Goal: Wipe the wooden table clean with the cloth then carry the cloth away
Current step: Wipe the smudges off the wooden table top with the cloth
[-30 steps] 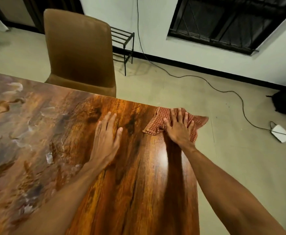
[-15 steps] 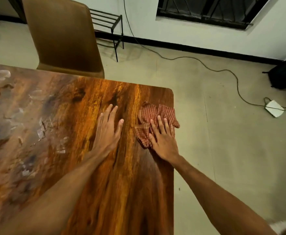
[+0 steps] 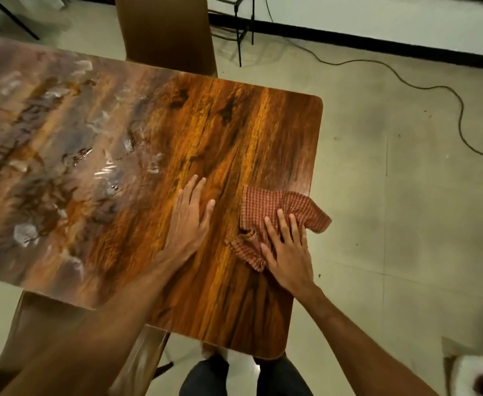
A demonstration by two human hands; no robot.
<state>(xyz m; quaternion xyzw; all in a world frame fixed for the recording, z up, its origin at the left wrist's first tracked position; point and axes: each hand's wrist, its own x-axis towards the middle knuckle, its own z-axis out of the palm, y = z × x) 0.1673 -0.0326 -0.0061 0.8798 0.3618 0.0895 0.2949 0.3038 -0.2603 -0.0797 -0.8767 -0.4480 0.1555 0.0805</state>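
Observation:
A red checked cloth [image 3: 274,205] lies crumpled on the wooden table [image 3: 234,132] at its right edge, with one corner hanging past the edge. My right hand [image 3: 287,252] lies flat on the cloth's near part, fingers spread, pressing it onto the wood. To the left of the cloth, my left hand [image 3: 190,218] rests flat on bare wood with its fingers apart and nothing in it. The table's left part shows pale smears and glare.
A brown chair [image 3: 166,30] stands at the table's far side and another chair [image 3: 48,332] at the near left. A black cable [image 3: 434,87] runs across the floor on the right. A metal rack [image 3: 240,24] stands by the wall. My legs [image 3: 243,378] are below the near edge.
My right hand has dragged the cloth along the right edge from the far corner toward me. The left hand has stayed flat on the wood beside it. The camera has tilted downward.

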